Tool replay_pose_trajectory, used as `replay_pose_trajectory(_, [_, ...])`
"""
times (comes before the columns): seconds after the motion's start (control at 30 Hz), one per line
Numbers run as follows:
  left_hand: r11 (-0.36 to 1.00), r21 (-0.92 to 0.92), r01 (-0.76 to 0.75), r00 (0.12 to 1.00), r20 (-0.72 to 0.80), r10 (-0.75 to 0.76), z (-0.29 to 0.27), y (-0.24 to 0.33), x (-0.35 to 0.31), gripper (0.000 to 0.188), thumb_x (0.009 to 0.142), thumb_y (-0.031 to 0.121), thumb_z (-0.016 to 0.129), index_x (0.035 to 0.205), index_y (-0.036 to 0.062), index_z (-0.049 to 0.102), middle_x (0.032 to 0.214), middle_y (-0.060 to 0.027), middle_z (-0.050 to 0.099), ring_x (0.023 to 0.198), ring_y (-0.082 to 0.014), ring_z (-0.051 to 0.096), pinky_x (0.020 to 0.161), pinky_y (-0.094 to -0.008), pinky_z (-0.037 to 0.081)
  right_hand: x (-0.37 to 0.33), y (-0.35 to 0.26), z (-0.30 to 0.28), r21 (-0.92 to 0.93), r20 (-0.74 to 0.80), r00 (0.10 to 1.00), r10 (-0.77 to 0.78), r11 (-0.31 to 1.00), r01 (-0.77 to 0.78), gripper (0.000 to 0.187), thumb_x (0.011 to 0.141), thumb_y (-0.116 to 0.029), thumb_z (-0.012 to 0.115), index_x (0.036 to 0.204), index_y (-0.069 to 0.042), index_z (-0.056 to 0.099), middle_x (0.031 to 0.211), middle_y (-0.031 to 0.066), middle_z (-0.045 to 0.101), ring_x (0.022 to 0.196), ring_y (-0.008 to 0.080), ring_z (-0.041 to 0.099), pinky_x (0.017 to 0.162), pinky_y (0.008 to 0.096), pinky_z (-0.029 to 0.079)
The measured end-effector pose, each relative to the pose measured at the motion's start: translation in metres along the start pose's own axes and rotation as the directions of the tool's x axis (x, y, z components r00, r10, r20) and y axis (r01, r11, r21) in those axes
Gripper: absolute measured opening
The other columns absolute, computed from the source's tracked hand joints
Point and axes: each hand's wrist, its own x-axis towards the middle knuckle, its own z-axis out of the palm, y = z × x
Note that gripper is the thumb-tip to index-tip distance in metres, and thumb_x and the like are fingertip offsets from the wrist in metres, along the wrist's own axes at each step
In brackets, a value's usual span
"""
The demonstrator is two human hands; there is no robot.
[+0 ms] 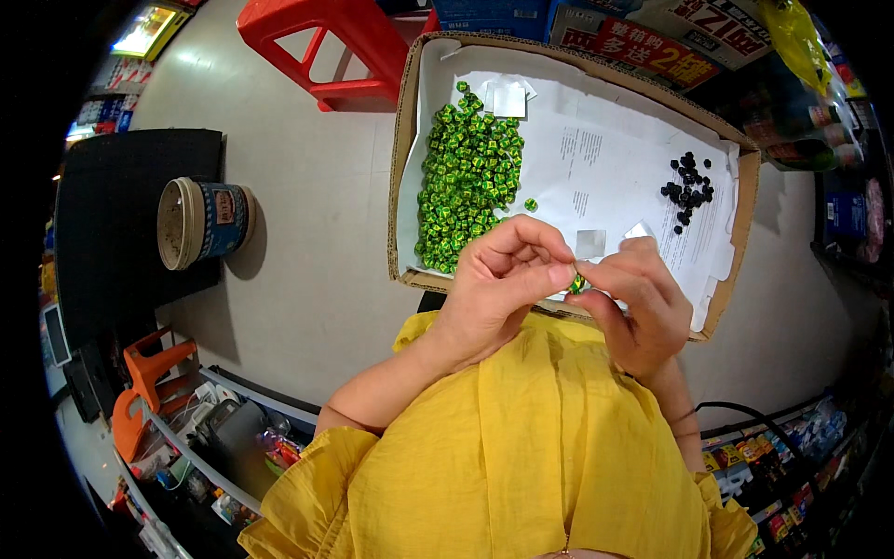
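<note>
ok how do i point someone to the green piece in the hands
Start with the shallow cardboard box lined with white paper. At its near edge, the left hand and right hand meet at a small, shiny green piece. Many like it lie in the green pile at the box's left, but only this one is held.

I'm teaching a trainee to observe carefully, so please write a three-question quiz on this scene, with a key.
1. Fill in: The small piece at the fingertips of the right hand is ____ with yellow.
2. True or false: Inside the cardboard box, the black pieces lie to the right of the green pile.
3. What colour is the stool by the box's far left corner?
A. Blue
B. Red
C. White

Key: 1. green; 2. true; 3. B.
</note>
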Motion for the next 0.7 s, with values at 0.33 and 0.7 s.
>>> replay_pose_trajectory(0.33, [0.964,0.265,0.003,0.999,0.047,-0.016,0.000,0.011,0.001,0.022,0.076,-0.004,0.064,0.088,0.0064,0.049,0.083,-0.0029,0.056,0.078,-0.0091,0.055,0.072,-0.0228,0.044,0.002,0.011,-0.008,0.350,0.138,0.977,0.165,0.914,-0.204,0.018,0.066,-0.003,0.075,0.080,-0.003,0.063,0.066,0.0020,0.058,0.059,0.0139,0.050,0.056,0.0252,0.037])
replay_pose_trajectory(0.7, [0.943,0.329,0.047,0.998,0.034,-0.062,0.003,0.024,-0.003,0.031,0.074,-0.004,0.067,0.098,0.0030,0.048,0.088,-0.0080,0.063,0.079,-0.0096,0.059,0.073,-0.0225,0.048,0.007,0.008,-0.015,0.292,0.167,0.981,0.097,0.946,-0.143,0.024,0.065,-0.001,0.074,0.087,-0.002,0.065,0.077,0.0044,0.063,0.064,0.0133,0.050,0.056,0.0230,0.039])
